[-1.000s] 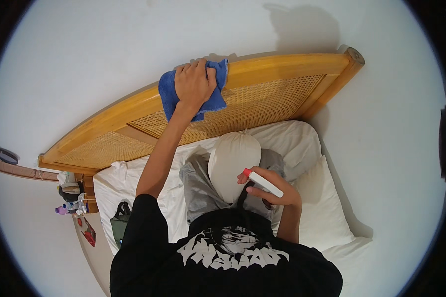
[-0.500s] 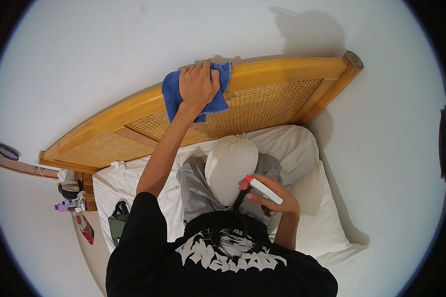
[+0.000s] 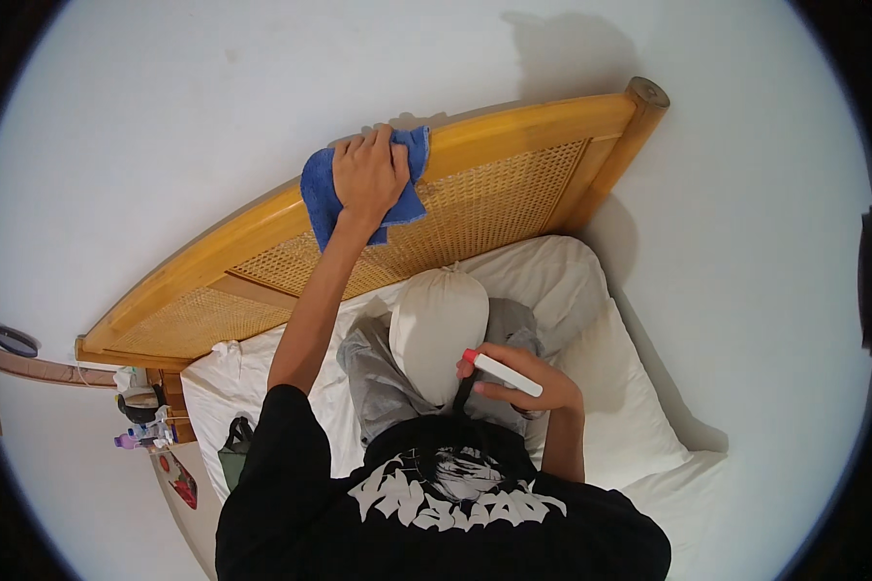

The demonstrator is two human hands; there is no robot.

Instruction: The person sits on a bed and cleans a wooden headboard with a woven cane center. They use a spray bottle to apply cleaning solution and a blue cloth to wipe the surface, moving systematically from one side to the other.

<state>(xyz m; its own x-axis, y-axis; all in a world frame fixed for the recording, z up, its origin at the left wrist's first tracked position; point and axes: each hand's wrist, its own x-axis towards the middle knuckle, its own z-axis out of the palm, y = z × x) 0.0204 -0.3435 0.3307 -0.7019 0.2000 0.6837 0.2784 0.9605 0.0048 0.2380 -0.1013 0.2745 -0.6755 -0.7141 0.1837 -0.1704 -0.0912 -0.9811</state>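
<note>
My left hand (image 3: 368,179) is pressed over a blue cloth (image 3: 318,194), its fingers curled across the top rail of a wooden headboard (image 3: 523,121). The cloth drapes over the rail and hangs partly in front of the woven cane panel (image 3: 499,189). Lower and to the right, my right hand (image 3: 547,382) is closed round a spray bottle (image 3: 506,374). Its white spray head and red nozzle tip show above the hand, pointing up and left; the bottle's body is mostly hidden. The right hand is apart from the headboard, above my lap.
A cream-coloured pillow or cushion (image 3: 440,324) lies between my knees and the headboard. White bedding (image 3: 281,363) spreads beneath me, with a large pillow (image 3: 615,387) at right. A dark green bag (image 3: 233,455) lies at left, near a small stand (image 3: 174,399) crowded with bottles. White walls border the bed.
The whole view has shifted and tilted slightly, with the headboard's right end now farther left. My left hand and the cloth keep nearly the same place on the rail. The spray bottle stays held.
</note>
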